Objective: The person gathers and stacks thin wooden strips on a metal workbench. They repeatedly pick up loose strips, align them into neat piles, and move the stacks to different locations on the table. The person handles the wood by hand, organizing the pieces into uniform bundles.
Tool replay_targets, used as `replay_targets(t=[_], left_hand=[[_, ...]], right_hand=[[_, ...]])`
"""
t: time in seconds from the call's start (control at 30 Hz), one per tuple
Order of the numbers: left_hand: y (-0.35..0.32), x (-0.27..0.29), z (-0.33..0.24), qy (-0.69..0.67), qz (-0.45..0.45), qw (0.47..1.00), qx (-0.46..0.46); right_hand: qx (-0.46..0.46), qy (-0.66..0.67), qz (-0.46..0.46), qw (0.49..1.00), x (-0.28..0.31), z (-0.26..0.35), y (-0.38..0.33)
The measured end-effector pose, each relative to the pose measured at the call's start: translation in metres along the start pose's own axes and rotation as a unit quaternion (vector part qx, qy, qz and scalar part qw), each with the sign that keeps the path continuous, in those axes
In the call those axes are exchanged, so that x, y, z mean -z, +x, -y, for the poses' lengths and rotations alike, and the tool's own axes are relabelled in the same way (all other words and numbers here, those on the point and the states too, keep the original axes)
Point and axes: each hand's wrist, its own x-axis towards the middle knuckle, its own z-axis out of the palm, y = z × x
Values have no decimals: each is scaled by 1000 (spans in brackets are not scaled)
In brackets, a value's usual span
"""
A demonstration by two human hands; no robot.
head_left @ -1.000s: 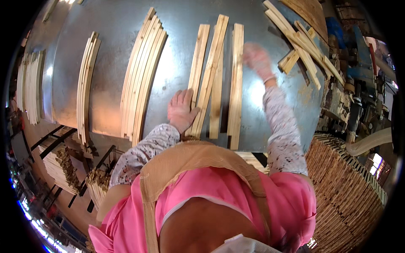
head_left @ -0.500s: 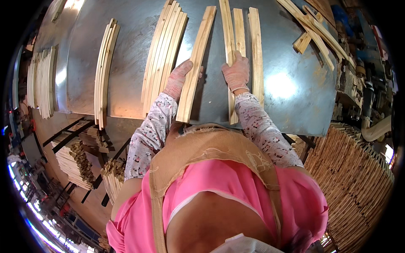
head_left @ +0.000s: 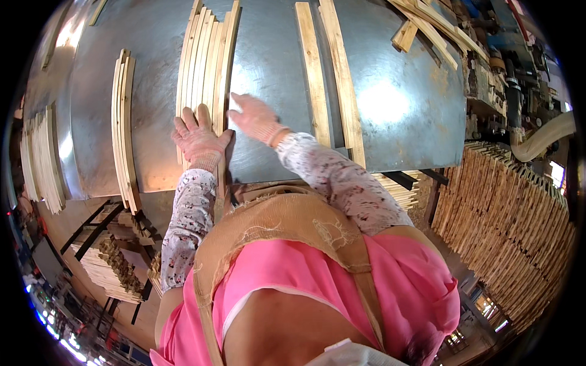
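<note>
My left hand [head_left: 200,139], in a pinkish work glove, lies with fingers spread on top of a row of pale wooden strips [head_left: 198,67]. Its thumb reaches across to the row's right side. Close by, my right hand [head_left: 256,118], gloved too, has its fingers stretched toward the outer edge of the rightmost strip [head_left: 226,73]. Slight blur hides whether its fingertips touch the wood. The strips lie side by side lengthwise on a metal table [head_left: 268,73], their far ends uneven. Farther right, two separate strips [head_left: 313,73] lie apart from the row.
Another small bundle of strips [head_left: 123,128] lies left, with a larger bundle [head_left: 44,158] beyond it. Crossed wood pieces [head_left: 427,30] sit at the far right. A tall wood stack [head_left: 500,226] stands right of the table, beside a bent hose [head_left: 546,135]. More wood [head_left: 110,268] is stacked lower left.
The strip by my left hand now lies against the row. My right hand has let go of its strip and moved left; two strips instead of three lie on the right. The view has shifted.
</note>
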Motion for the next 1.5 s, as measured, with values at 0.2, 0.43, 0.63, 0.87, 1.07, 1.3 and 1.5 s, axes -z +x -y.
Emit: replay_targets(t=[0.2, 0.43, 0.63, 0.87, 1.07, 1.3, 1.5], left_hand=[[4, -33, -3, -121, -140, 981, -60], [-20, -12, -155, -730, 148, 638, -196], [12, 15, -111, -847, 234, 459, -134], [10, 18, 9, -859, 163, 458, -161], [6, 12, 53, -867, 23, 494, -55], [-18, 4, 87, -599, -185, 778, 42], [-41, 20, 68, -626, -118, 762, 119]], right_hand=[[-130, -206, -322, 915, 106, -160, -84], [17, 230, -352, 907, 50, -173, -93], [-66, -169, -300, 937, 71, -126, -79], [-66, -12, -106, 992, 20, -66, -34], [14, -79, -30, 996, -33, -7, -30], [-190, -235, -285, 910, 113, -169, -94], [-154, 112, -112, 975, 91, -116, -65]])
